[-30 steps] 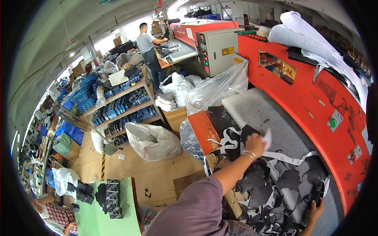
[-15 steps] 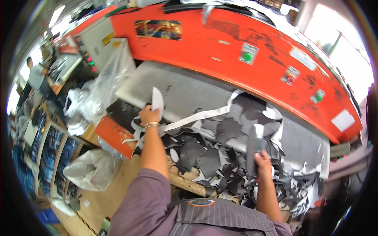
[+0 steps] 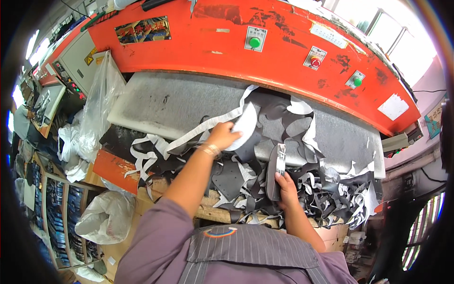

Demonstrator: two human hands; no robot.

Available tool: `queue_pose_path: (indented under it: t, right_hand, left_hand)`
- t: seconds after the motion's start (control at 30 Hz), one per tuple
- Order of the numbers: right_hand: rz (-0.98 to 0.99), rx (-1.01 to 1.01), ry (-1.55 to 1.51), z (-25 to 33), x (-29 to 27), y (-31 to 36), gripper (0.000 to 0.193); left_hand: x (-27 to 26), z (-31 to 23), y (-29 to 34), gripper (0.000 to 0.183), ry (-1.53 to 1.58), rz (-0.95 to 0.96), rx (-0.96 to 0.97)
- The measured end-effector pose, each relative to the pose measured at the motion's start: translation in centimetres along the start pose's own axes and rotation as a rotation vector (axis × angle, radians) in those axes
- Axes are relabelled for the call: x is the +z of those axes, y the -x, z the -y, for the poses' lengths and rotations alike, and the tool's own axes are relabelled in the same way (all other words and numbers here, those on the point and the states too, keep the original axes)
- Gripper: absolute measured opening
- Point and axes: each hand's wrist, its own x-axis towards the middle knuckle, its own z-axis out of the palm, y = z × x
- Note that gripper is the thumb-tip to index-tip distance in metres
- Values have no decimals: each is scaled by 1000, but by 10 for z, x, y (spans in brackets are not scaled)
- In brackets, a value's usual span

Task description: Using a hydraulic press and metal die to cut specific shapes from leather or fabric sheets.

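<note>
My left hand (image 3: 225, 137) pinches a white, curved cut piece of sheet material (image 3: 246, 124) by its lower edge, above the dark scraps in front of the machine bed. My right hand (image 3: 287, 190) is closed round a long, round-ended dark grey piece (image 3: 272, 177) with a pale, shiny band along its right side. Whether that is one thing or a stack, I cannot tell. Dark grey cut-out sheet offcuts (image 3: 228, 178) with white undersides lie beneath and between both hands. A long white strip (image 3: 204, 127) runs from the bed to the left of my left hand.
An orange machine beam (image 3: 203, 52) with green and red buttons spans the back, above a grey bed (image 3: 161, 102). Shredded scraps (image 3: 352, 201) heap at the right. A white sack (image 3: 106, 217), clear plastic bags (image 3: 101, 99) and a shelf rack (image 3: 66, 208) stand at left.
My left hand has moved right with the white piece, which now tilts over the scraps. My right hand still grips the dark piece. The view has turned right; the person at far left is gone from it.
</note>
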Motion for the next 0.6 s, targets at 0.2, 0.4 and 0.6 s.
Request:
queue_pose_path:
  t: [0.2, 0.4, 0.6]
  right_hand:
    - [-18, -52, 121, -7, -16, -12, 24]
    - [2, -57, 211, -8, -21, -15, 25]
    - [-10, -55, 240, -2, -26, -14, 25]
  left_hand:
    - [38, -29, -23, 59, -455, -166, -67]
    - [3, -30, -6, 46, 439, -291, 206]
    - [-84, 1, 80, 27, 957, 92, 81]
